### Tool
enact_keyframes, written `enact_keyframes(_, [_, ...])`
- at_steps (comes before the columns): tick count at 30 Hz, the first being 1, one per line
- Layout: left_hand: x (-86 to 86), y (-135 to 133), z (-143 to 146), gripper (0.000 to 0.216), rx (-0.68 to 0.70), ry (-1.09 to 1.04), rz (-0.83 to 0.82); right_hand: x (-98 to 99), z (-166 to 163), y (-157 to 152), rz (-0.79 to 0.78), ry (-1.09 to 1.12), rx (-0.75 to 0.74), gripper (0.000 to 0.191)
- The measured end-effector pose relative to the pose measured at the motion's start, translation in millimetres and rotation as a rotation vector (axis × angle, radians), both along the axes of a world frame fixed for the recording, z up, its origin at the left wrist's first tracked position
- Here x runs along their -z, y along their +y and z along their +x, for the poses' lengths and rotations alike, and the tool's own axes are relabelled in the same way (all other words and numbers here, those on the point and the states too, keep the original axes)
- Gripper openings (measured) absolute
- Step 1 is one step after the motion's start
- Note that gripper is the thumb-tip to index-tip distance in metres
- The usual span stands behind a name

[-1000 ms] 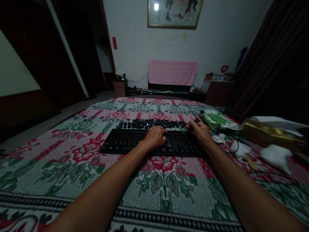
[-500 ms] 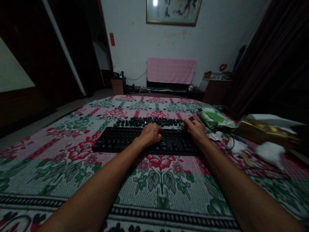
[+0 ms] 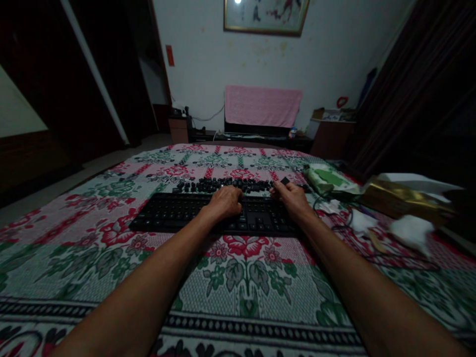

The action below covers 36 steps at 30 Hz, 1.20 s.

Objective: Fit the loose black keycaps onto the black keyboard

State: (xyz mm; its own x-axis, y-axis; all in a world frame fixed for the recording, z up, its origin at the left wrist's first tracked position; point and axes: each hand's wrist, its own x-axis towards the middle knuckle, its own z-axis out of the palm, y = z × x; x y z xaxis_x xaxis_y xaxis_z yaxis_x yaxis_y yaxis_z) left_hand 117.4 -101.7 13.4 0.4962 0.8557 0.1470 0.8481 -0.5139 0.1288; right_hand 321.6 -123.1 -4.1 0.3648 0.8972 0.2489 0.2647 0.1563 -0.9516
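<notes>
A black keyboard (image 3: 171, 213) lies on the flowered tablecloth, with several rows of its keys fitted and other spots bare. My left hand (image 3: 223, 202) rests over its middle, fingers curled down at the back edge; the fingertips are partly hidden. Over the keyboard's right end, my right hand (image 3: 292, 198) is closed, with a small black keycap (image 3: 285, 181) showing between thumb and fingers. Behind the keyboard, a row of loose black keycaps (image 3: 208, 185) is heaped along the cloth.
To the right lie a green and white tissue pack (image 3: 329, 179), a gold box (image 3: 394, 197), crumpled white tissues (image 3: 411, 233) and a dark cable (image 3: 405, 261). A pink towel (image 3: 263, 106) hangs beyond the table (image 3: 245, 277).
The keyboard has slid slightly left along the cloth, and both hands have shifted left with it. In my right hand the black keycap shows more clearly, tilted upward.
</notes>
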Motion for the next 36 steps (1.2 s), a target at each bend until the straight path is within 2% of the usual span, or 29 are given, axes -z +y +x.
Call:
enact_keyframes(4, [-3.5, -2.0, 0.0, 0.038, -0.005, -0.019, 0.01, -1.9, 0.3, -4.4, 0.015, -0.058, -0.076, 0.036])
enact_keyframes(8, [-4.0, -11.9, 8.2, 0.033, 0.144, -0.156, 0.075, -5.1, 4.6, -15.9, 0.019, -0.117, -0.193, 0.035])
enact_keyframes(11, [1.8, -20.4, 18.0, 0.032, 0.25, -0.199, 0.051, -5.6, 10.6, -27.9, 0.008, -0.159, -0.258, 0.034])
enact_keyframes(16, [14.9, -24.4, 24.8, 0.028, 0.308, -0.194, 0.094, -4.8, 18.2, -42.1, 0.009, -0.277, -0.289, 0.031])
enact_keyframes(21, [17.5, -22.4, 22.9, 0.029, 0.314, -0.183, 0.119, -2.6, 20.1, -39.0, 0.074, -0.376, -0.397, 0.026])
enact_keyframes(28, [15.6, -23.1, 23.7, 0.03, 0.326, -0.158, 0.112, -1.8, 20.7, -34.7, 0.068, -0.462, -0.456, 0.026])
enact_keyframes(36, [18.4, -22.7, 24.3, 0.029, 0.326, -0.157, 0.127, -4.7, 15.3, -39.0, 0.099, -0.625, -0.436, 0.025])
